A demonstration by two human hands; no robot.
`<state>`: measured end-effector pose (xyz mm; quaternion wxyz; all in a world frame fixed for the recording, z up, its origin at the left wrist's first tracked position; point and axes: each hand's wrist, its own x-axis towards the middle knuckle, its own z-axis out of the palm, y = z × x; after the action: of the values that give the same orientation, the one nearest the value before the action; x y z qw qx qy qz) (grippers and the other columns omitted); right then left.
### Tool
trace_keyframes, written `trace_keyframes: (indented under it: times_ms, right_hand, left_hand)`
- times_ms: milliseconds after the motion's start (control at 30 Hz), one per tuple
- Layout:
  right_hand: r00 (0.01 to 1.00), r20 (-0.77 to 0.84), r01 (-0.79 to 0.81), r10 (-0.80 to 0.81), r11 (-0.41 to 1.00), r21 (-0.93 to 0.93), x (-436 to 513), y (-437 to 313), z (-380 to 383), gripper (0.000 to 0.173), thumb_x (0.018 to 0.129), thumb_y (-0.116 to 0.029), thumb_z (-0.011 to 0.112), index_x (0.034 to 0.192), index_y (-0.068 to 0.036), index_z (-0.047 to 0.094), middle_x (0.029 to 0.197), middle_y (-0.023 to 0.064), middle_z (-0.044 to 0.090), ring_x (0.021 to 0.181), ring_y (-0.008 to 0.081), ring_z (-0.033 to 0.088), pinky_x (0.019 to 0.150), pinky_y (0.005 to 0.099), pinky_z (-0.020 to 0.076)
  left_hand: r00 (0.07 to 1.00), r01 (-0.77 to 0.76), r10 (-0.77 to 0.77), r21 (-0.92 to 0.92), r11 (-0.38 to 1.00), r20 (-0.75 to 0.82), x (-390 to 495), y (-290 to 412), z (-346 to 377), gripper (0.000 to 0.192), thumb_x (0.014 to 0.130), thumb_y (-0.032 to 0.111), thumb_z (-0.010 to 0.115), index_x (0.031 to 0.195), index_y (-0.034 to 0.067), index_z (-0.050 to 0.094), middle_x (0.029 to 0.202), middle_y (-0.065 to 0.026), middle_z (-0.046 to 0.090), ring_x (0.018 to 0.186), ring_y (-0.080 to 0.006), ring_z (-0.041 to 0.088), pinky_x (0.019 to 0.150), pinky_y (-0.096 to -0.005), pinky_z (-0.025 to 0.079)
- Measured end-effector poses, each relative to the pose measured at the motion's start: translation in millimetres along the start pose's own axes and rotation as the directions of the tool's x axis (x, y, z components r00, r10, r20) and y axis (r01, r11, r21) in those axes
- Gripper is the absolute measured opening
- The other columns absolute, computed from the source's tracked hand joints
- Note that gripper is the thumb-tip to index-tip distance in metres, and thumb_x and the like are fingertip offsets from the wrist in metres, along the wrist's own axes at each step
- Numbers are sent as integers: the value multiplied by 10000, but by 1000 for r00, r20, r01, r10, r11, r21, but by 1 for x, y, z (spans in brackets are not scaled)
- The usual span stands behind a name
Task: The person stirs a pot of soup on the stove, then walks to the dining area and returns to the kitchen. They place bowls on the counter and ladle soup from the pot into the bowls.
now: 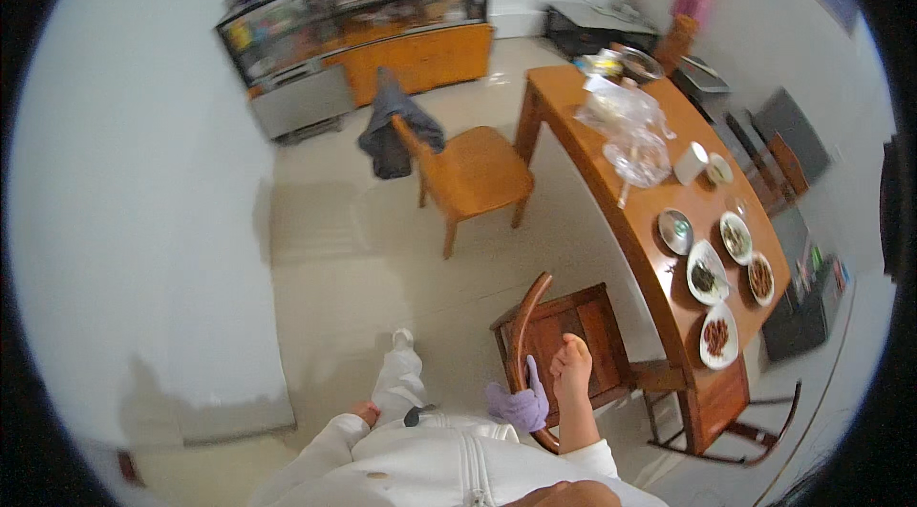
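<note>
My right hand (571, 366) is raised above the seat of a dark wooden armchair (584, 324), fingers curled in, with nothing visible in it. Just left of it, a purple knitted glove or cloth (521, 407) hangs over the chair's curved wooden rail (526, 324). Low at my side is my left hand (365, 412), next to my white trouser leg (401, 374). Its fingers are too small and partly hidden to read.
A wooden dining table (645, 249) on the right bears several dishes of food, a metal lid (675, 232), a white paper roll (691, 163) and plastic bags (634, 141). Ahead stand a wooden chair (480, 170) with a dark jacket (397, 127) and a glass display cabinet (423, 62).
</note>
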<state>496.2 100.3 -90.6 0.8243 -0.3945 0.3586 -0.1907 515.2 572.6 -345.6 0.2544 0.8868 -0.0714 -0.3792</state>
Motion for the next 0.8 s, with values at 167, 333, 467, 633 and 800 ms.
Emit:
trace_keyframes:
  times_ms: [167,333,467,633,800]
  right_hand:
    - [985,7,173,-174,977,-126,47,32,70,218,771,16,338,772,1,555,627,40,497,482,109,437,426,234,346]
    - [990,-31,140,-138,985,102,88,23,149,171,838,-94,440,900,1,567,677,24,533,518,102,474,448,222,362]
    - [940,-265,175,-213,972,-158,126,14,162,248,851,-188,500,1001,1,559,729,13,552,546,68,487,456,208,366]
    - [803,-441,200,-402,878,-436,227,-31,123,286,806,-145,570,1052,-1,545,838,52,582,642,102,539,572,241,438]
    - [705,-459,-38,-540,618,-785,371,-110,77,635,686,-199,682,1224,-5,405,1271,190,387,1164,309,397,943,394,347]
  left_hand:
    - [989,105,-108,34,994,100,99,12,-145,107,666,106,550,719,128,640,651,-37,612,620,-181,580,590,-314,470]
    - [986,-98,125,230,968,-106,197,13,-248,135,699,56,531,794,90,620,660,-27,597,605,-159,569,558,-304,472]
    - [999,-51,51,-18,999,-20,253,76,-287,203,740,12,509,924,56,580,721,-67,604,639,-165,581,558,-301,478]
    - [956,-251,244,24,968,165,314,168,-299,270,770,45,491,1033,61,550,761,-100,620,681,-181,592,610,-311,481]
    - [936,-302,271,116,946,226,329,273,-338,295,784,97,449,1060,77,550,818,-138,639,765,-233,619,700,-324,481]
